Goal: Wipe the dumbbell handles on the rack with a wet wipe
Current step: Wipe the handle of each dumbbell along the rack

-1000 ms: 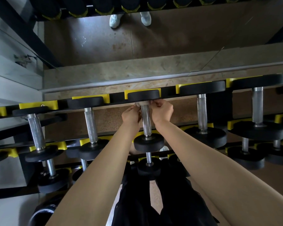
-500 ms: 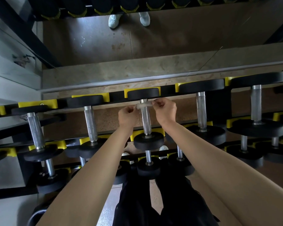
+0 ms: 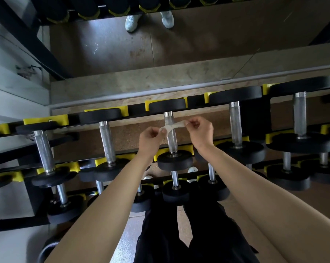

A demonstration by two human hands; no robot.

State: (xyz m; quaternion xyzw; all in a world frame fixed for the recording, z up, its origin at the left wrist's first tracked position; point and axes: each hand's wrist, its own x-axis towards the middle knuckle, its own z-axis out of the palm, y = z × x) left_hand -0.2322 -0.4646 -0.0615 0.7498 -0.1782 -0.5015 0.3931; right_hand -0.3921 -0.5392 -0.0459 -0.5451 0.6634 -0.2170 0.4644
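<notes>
Now the wet wipe [image 3: 176, 124] lies stretched crosswise against the middle dumbbell handle [image 3: 172, 142], which runs away from the person. The left grip [image 3: 151, 135] and right grip [image 3: 200, 130] each pinch one end, on either side.

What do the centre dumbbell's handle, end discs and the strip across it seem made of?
Silver knurled dumbbell handle: metal, likely steel; cross-hatched, shiny. Black round end discs: probably rubber-coated; matt. Thin white wet wipe: translucent non-woven fabric, apparently; handle shows through.
</notes>
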